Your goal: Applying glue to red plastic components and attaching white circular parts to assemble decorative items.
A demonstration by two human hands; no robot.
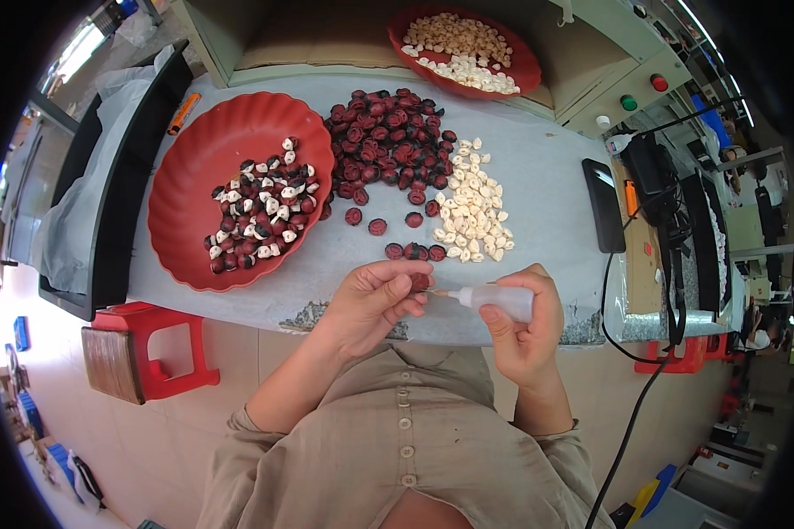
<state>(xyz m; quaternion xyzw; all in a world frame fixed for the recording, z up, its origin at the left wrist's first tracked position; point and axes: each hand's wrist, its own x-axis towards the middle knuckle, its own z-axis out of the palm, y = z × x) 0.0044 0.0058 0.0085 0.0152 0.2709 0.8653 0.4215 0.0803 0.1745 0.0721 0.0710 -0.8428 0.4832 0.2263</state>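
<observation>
Above the table's near edge, my left hand (372,304) pinches a small dark red, black-edged piece (419,282) between thumb and fingers. My right hand (531,326) is wrapped round a translucent squeeze bottle (501,302), whose thin tip reaches the piece in my left hand. Whether the tip touches it I cannot tell. Just beyond my hands, several like pieces (406,252) lie in a short row. Behind them is a heap of dark red and black pieces (388,132), with a spread of small cream pieces (475,216) to its right.
At left, a scalloped red tray (181,189) holds red-black pieces joined with white ones. A second red tray (525,66) with cream pieces sits at the back. A phone (602,203) and black cables lie right; a black bin (119,189) and orange cutter (183,114) are left.
</observation>
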